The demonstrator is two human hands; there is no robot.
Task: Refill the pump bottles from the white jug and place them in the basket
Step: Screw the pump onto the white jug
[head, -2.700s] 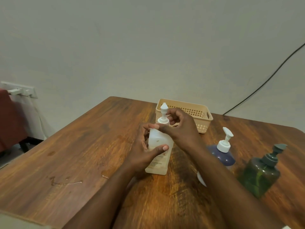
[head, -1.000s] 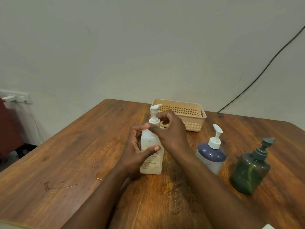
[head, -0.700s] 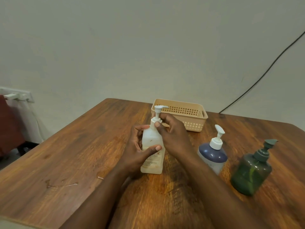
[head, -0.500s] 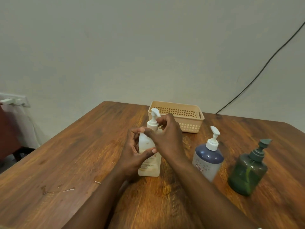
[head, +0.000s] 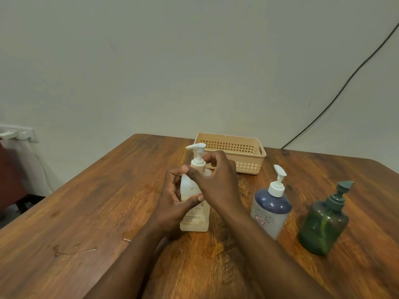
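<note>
A white pump bottle (head: 195, 221) stands upright on the wooden table (head: 90, 201). My left hand (head: 172, 203) wraps around its body from the left. My right hand (head: 218, 180) grips the collar of its white pump head (head: 197, 155), whose nozzle points left. To the right stand a blue-and-white pump bottle (head: 271, 209) and a dark green pump bottle (head: 323, 223), both untouched. The beige basket (head: 248, 157) sits behind my hands with nothing visible inside. No white jug is in view.
A few drops and a wet streak (head: 75, 251) lie on the table at the front left. A black cable (head: 345, 83) runs up the wall at the right. The table's left edge drops off toward a wall fitting (head: 15, 134).
The pump head has turned under my right hand; its nozzle swung from pointing right to pointing left. My left hand has kept the bottle in place. The other bottles have not moved.
</note>
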